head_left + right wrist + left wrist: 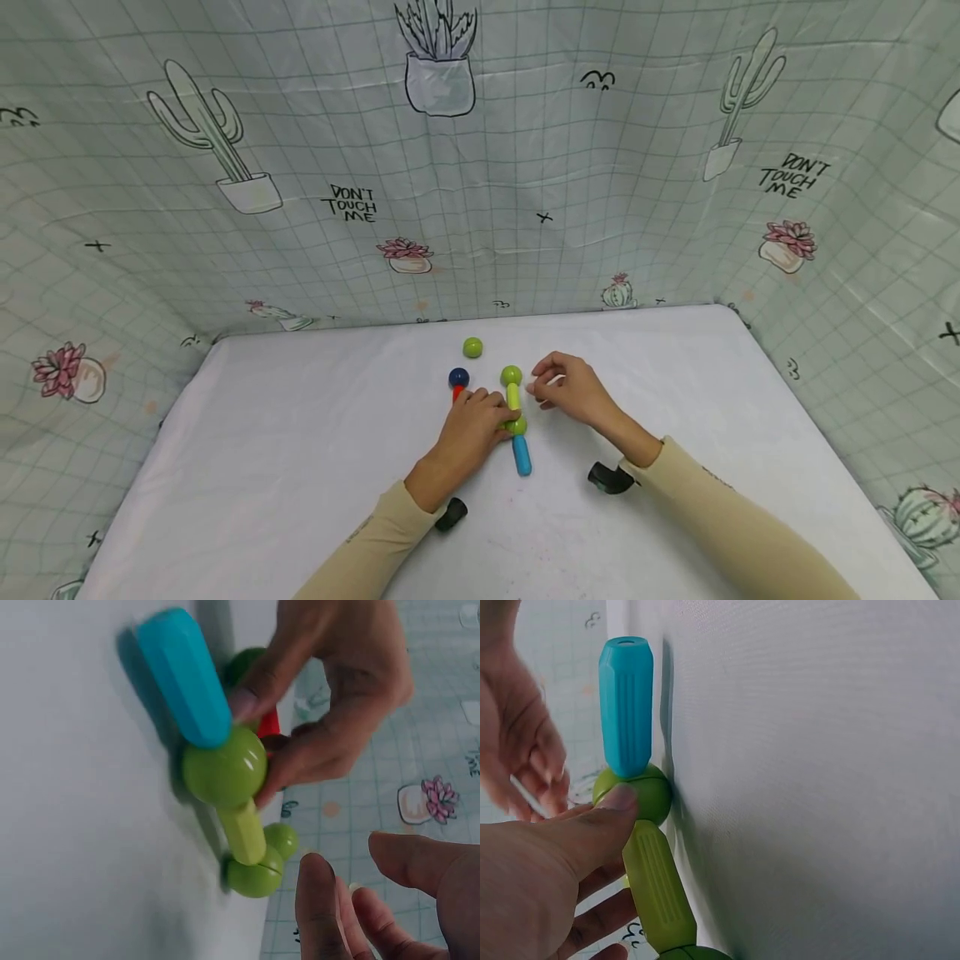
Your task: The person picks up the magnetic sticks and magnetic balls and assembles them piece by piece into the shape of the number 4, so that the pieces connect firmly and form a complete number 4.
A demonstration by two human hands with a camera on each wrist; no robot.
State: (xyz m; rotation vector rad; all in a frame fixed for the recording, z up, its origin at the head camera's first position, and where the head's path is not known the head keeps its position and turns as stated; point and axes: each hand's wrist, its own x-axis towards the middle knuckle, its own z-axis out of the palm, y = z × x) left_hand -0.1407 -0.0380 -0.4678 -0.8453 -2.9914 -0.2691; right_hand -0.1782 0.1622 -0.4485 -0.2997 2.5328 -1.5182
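Observation:
My left hand (468,421) pinches a green ball (656,795) between thumb and fingers. A light-blue grooved rod (626,709) sticks out of that ball on the near side, and a yellow-green rod (660,885) on the far side. At the far end of the yellow-green rod sits another green ball (512,375). A red rod (458,392) with a dark blue ball (459,377) at its tip shows beyond the left hand, which partly hides it. My right hand (570,387) is just right of the far green ball, thumb and fingers apart, holding nothing.
A loose green ball (472,347) lies farther back on the white tabletop (300,458). Behind the table hangs a checked cloth (480,167) with cactus drawings. Black wrist pieces show beside the left sleeve (375,537) and right sleeve (720,508).

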